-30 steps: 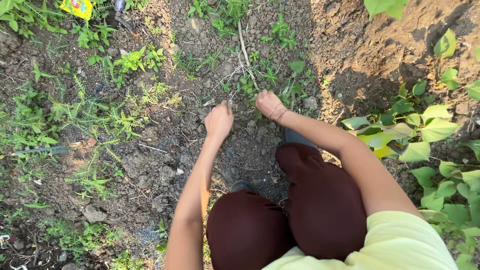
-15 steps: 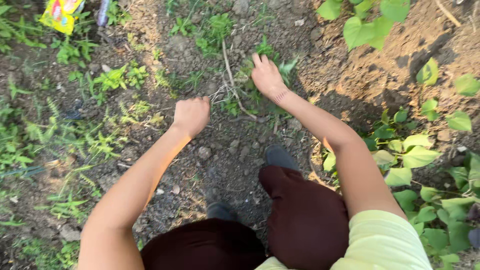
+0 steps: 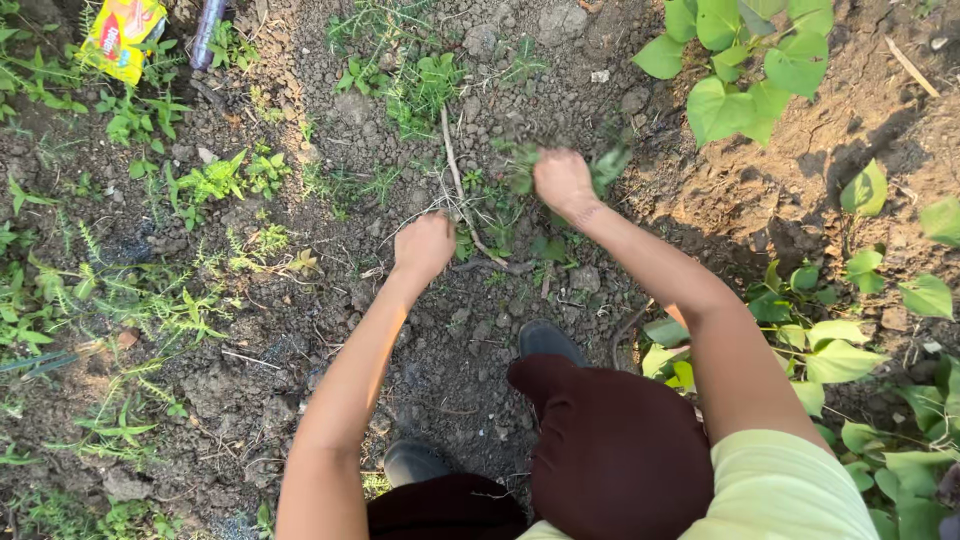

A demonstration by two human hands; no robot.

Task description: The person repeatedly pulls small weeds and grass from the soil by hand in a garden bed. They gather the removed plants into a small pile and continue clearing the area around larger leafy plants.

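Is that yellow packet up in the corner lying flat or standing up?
Lying flat. The yellow packet rests crumpled on the soil among small weeds, beside a dark tube.

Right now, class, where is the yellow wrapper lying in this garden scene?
In the head view, the yellow wrapper lies on the soil at the top left corner, among small weeds, far from both hands.

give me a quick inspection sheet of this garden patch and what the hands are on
surface: dark, clumpy bare soil
job's things: small green weeds between the hands; dry stalk lying beside them
clutter: yellow wrapper at top left
hands: left hand closed in a fist on thin dry stems; right hand closed on weed leaves, blurred
cables: nothing seen
surroundings: broad-leaved vine at right, dark shoes below
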